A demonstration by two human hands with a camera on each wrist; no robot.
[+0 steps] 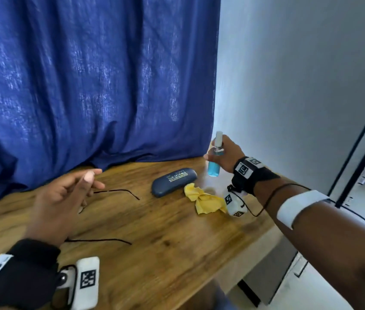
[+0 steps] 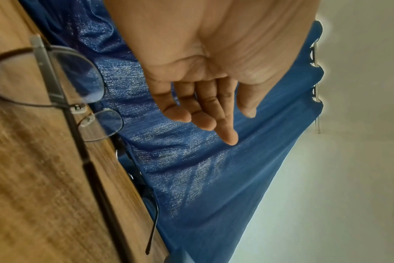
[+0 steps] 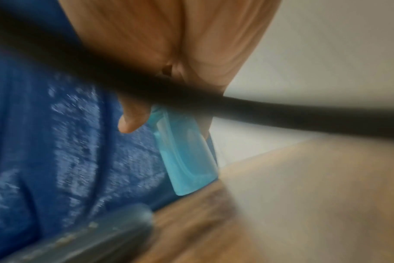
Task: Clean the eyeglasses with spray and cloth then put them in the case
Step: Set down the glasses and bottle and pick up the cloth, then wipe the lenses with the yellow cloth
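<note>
We see the counter (image 1: 154, 231) carrying the case (image 1: 173, 181), closed, with the cloth (image 1: 203, 201) just beside it. The glasses (image 2: 56, 92) lie under our left hand (image 1: 63, 198), its grip released. Our right hand (image 1: 226, 156) grasps the spray (image 1: 214, 159), raised.

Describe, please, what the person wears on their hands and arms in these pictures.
The hands are bare. The left wrist carries a black strap with a white tag and a white block printed with a black square marker. The right wrist has a similar black strap with white marker tags and a white marker cube. A white band and a thin black cable sit on the right forearm. No sleeves show.
</note>
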